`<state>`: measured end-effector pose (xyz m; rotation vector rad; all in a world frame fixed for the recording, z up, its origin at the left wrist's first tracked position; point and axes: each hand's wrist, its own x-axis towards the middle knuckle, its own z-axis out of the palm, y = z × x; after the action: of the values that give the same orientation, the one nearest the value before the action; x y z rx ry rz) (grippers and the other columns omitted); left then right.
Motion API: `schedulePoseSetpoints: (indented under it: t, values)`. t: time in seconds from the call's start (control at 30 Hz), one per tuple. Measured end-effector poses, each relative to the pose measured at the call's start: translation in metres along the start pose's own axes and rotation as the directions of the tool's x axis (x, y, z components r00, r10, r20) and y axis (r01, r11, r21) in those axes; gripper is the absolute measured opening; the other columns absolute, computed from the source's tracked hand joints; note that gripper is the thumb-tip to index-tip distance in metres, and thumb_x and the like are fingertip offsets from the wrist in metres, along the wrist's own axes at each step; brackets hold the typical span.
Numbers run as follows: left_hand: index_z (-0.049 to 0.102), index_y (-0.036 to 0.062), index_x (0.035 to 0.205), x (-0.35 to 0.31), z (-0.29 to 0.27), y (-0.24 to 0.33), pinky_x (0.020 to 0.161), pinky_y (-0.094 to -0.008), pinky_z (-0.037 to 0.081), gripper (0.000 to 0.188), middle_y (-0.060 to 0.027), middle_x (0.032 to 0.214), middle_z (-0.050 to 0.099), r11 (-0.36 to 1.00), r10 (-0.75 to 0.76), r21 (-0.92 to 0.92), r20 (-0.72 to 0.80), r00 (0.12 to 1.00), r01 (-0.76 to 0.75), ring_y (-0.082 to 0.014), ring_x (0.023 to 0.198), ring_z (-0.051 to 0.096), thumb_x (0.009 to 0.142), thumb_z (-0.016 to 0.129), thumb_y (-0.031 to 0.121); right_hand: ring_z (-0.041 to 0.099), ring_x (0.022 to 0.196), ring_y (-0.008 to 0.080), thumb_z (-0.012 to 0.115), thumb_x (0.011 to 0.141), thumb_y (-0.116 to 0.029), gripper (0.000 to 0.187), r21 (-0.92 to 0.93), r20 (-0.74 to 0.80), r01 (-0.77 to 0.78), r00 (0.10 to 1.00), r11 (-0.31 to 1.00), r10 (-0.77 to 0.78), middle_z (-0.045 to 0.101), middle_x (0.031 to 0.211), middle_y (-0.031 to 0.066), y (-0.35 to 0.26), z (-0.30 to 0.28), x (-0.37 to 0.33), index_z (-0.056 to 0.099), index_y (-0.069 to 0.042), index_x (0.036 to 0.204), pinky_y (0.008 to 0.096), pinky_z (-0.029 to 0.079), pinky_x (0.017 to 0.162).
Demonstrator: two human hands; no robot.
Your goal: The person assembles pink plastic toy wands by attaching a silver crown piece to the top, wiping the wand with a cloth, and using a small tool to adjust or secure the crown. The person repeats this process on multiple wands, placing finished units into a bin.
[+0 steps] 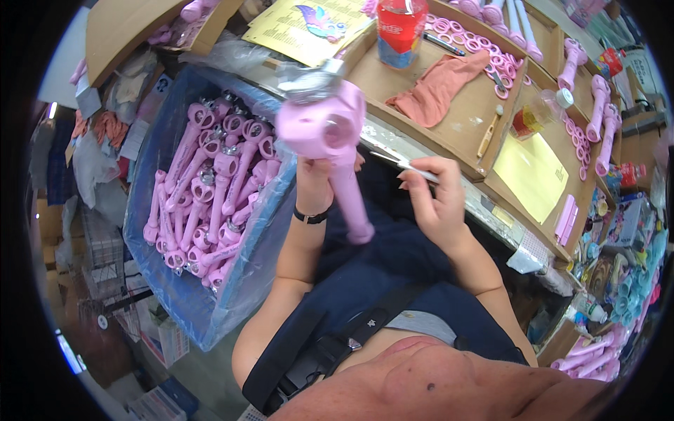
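A pink plastic toy wand (324, 133) is held up in my left hand (314, 184), which is closed around it behind the wide head. The head carries a clear and silvery top (309, 81), blurred by motion, and the handle hangs down toward my lap. To the right of the wand, my right hand (437, 200) pinches a slim pale tool with a thin pointed tip (414, 168); its exact kind does not show. That tip points toward the wand, apart from it.
At left, a blue plastic-lined bin (151, 281) holds many similar pink wands. A cardboard tray (449, 144) on the bench carries a red-labelled bottle (401, 31), an orange cloth (444, 88), pink rings (460, 31) and a yellow-handled tool (489, 133). Yellow paper (531, 172) lies farther right.
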<state>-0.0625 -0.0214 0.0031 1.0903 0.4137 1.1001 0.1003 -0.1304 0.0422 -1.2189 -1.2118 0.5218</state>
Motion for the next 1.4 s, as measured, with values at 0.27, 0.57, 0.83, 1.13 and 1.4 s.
schedulePoseSetpoints:
  t: [0.27, 0.57, 0.83, 1.13, 1.4]
  values:
    - [0.018, 0.0084, 0.143, -0.006, -0.002, 0.002, 0.102, -0.0593, 0.033, 0.095, -0.0039, 0.136, 0.044, 0.718, 0.14, -0.692, 0.254, 0.957, 0.078, -0.0316, 0.114, 0.051, 0.073, 0.076, 0.035, 0.057, 0.066, 0.0207, 0.072, 0.071, 0.003, 0.024, -0.119, 0.144, 0.287, 0.952, 0.95, -0.27, 0.061, 0.08, 0.01, -0.043, -0.015, 0.008, 0.061, -0.002, 0.092, 0.0273, 0.046, 0.057]
    - [0.013, 0.0077, 0.145, -0.023, 0.012, -0.018, 0.1, -0.0592, 0.036, 0.1, -0.0057, 0.128, 0.046, 0.604, 0.038, -0.74, 0.398, 0.916, 0.296, -0.0314, 0.11, 0.052, 0.073, 0.074, 0.041, 0.058, 0.063, 0.0207, 0.075, 0.069, 0.0, 0.026, -0.223, 0.244, 0.343, 0.926, 0.912, -0.288, 0.061, 0.076, 0.0072, -0.047, -0.019, 0.007, 0.062, -0.004, 0.091, 0.0287, 0.047, 0.054]
    - [0.014, 0.0083, 0.145, -0.022, 0.016, -0.013, 0.096, -0.0537, 0.043, 0.101, -0.0075, 0.128, 0.046, 0.644, 0.01, -0.708, 0.386, 0.923, 0.289, -0.032, 0.108, 0.053, 0.071, 0.074, 0.043, 0.057, 0.061, 0.0198, 0.076, 0.064, -0.001, 0.029, -0.239, 0.188, 0.418, 0.905, 0.876, -0.381, 0.059, 0.076, 0.0067, -0.049, -0.01, 0.011, 0.063, -0.005, 0.09, 0.028, 0.045, 0.05]
    - [0.024, 0.0067, 0.141, -0.023, 0.028, 0.002, 0.078, -0.0431, 0.05, 0.094, -0.0173, 0.142, 0.034, 0.787, -0.017, -0.597, 0.231, 0.973, 0.156, -0.0239, 0.115, 0.048, 0.071, 0.073, 0.045, 0.058, 0.06, 0.0207, 0.075, 0.064, -0.003, 0.029, -0.248, 0.224, 0.486, 0.87, 0.838, -0.438, 0.059, 0.076, 0.0071, -0.055, -0.008, 0.022, 0.063, -0.004, 0.09, 0.0282, 0.046, 0.05]
    - [0.021, -0.0037, 0.14, -0.024, 0.025, 0.003, 0.088, -0.0378, 0.051, 0.103, -0.0167, 0.125, 0.049, 0.86, -0.011, -0.497, 0.201, 0.98, 0.112, -0.023, 0.115, 0.05, 0.069, 0.073, 0.051, 0.058, 0.061, 0.0208, 0.071, 0.068, -0.005, 0.024, -0.327, 0.306, 0.54, 0.837, 0.776, -0.454, 0.059, 0.076, 0.0066, -0.064, -0.008, 0.033, 0.062, -0.004, 0.09, 0.0288, 0.045, 0.049]
